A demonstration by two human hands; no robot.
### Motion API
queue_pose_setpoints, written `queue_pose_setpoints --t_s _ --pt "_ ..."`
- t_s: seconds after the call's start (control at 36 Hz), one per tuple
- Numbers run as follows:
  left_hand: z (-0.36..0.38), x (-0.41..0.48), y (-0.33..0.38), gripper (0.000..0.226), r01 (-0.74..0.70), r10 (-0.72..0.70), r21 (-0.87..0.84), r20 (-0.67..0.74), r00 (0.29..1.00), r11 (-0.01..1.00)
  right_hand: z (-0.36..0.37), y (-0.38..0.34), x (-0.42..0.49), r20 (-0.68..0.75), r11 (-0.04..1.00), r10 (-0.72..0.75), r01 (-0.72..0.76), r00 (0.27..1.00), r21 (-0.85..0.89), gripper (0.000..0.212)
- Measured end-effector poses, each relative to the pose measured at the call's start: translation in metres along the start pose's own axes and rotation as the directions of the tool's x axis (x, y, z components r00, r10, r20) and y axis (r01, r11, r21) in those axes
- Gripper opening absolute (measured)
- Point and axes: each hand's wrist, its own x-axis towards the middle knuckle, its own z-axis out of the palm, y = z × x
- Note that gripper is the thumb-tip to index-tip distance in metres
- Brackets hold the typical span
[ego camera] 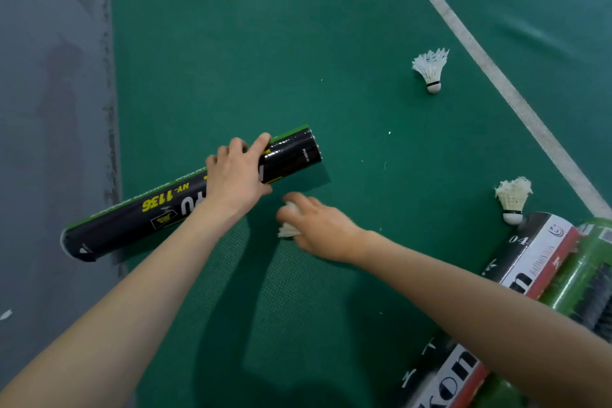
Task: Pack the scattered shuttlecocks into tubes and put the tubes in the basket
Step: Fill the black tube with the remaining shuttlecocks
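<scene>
A long black tube [149,209] with yellow lettering lies slanted on the green court floor. My left hand [236,175] grips it near its far end, fingers curled over the top. Just below that end, my right hand [318,228] holds a white shuttlecock [288,225], whose feathers show under my fingers. Two more white shuttlecocks lie loose on the floor: one [430,68] far off to the right, the other [512,199] by the tubes at the right edge. No basket is in view.
Several other tubes lie at the lower right: a black, white and red one [530,258], a green one [586,288], and another black and white one [447,378]. A white court line [490,73] runs diagonally. Grey flooring [49,109] borders the green mat on the left.
</scene>
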Motion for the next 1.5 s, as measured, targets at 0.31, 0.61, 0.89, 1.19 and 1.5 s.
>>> queue_pose_setpoints --t_s 0.31,0.61,0.89,1.19,1.5 --pt "0.005 -0.011 0.049 0.084 -0.159 0.158 0.004 0.014 0.987 0.987 -0.074 0.107 -0.070 -0.302 0.647 0.727 -0.466 0.617 0.604 0.036" --pt "0.005 -0.020 0.100 0.085 -0.273 0.274 -0.048 0.019 0.962 0.961 -0.105 0.102 -0.071 -0.212 0.181 0.815 0.112 0.540 0.977 0.012" --pt "-0.001 -0.008 0.114 0.092 -0.243 0.246 -0.137 0.006 0.969 0.960 -0.099 0.099 -0.069 -0.202 0.252 0.763 0.005 0.615 0.968 0.048" --pt "0.003 0.030 0.142 0.090 -0.247 0.248 -0.207 -0.022 0.968 0.947 -0.095 0.124 -0.052 -0.199 0.268 0.700 0.006 0.685 0.963 0.050" --pt "0.035 0.113 0.150 0.096 -0.106 0.115 -0.083 0.116 0.987 0.991 -0.136 0.212 -0.025 -0.269 0.451 0.866 -0.428 0.421 0.783 0.056"
